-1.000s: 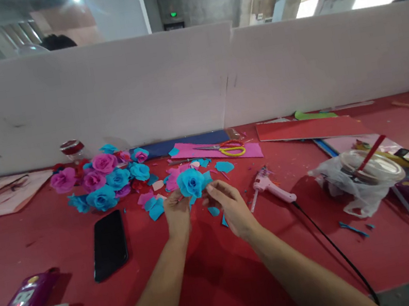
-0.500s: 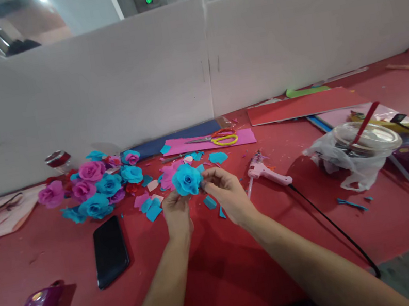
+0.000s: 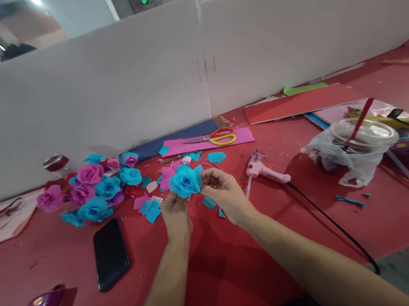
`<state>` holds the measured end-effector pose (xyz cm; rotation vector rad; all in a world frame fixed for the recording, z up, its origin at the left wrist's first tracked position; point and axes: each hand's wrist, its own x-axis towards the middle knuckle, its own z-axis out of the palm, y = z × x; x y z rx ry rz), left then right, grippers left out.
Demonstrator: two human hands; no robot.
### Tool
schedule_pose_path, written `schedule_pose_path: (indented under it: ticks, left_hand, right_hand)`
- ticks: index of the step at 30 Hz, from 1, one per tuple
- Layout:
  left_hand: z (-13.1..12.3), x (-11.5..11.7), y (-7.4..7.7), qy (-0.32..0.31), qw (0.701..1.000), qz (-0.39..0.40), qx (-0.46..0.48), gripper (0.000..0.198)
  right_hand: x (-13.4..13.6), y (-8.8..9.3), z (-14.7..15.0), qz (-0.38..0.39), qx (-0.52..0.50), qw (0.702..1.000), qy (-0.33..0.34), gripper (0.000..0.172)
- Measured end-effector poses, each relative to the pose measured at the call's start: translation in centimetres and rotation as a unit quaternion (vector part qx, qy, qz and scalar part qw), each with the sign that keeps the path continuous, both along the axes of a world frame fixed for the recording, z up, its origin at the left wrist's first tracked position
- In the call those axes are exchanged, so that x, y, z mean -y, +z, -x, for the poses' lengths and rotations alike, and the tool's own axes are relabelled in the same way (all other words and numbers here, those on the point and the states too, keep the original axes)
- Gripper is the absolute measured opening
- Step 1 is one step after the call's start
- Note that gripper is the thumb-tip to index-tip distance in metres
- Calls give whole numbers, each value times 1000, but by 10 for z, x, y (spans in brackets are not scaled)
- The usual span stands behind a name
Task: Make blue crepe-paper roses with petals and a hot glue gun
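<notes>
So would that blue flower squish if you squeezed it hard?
Probably: the blue flower looks made of thin curled petals, so it likely crushes easily. It seems light, since the left hand and right hand hold it by fingertips.

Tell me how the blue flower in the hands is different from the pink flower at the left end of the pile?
The held blue flower is bright blue; the pink flower is magenta. The blue flower is pinched between the left hand and right hand, above the red table; the pink flower lies on it, beside other flowers. Both are craft roses with layered petals.
</notes>
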<state>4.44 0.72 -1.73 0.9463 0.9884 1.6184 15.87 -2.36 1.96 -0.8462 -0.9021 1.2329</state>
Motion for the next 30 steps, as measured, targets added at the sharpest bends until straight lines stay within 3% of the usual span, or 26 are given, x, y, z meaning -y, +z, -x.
schedule_pose_path:
  ticks: [2, 5, 6, 11, 17, 22, 30]
  left_hand:
    - [0, 0, -1, 0, 1000, -3, -6, 11]
    - [1, 2, 1, 1, 1000, 2, -27, 10]
    - [1, 3, 2, 2, 999, 6, -33, 9]
    - [0, 7, 7, 5, 999, 6, -38, 6]
    - [-1, 7, 9, -5, 1000, 6, -23, 9]
    - [0, 7, 10, 22, 999, 6, -36, 8]
    - [1, 5, 6, 31, 998, -15, -49, 7]
  right_hand:
    - [2, 2, -2, -23, 26, 999, -41, 18]
    - [8, 7, -4, -55, 80, 990, -100, 6]
    - [10, 9, -5, -56, 101, 988, -101, 1]
    - [11, 9, -2, -22, 149, 986, -64, 16]
    - [9, 2, 3, 9, 34, 999, -13, 16]
    - [12, 4, 6, -6, 3, 999, -45, 15]
    - [13, 4, 3, -17, 74, 994, -81, 12]
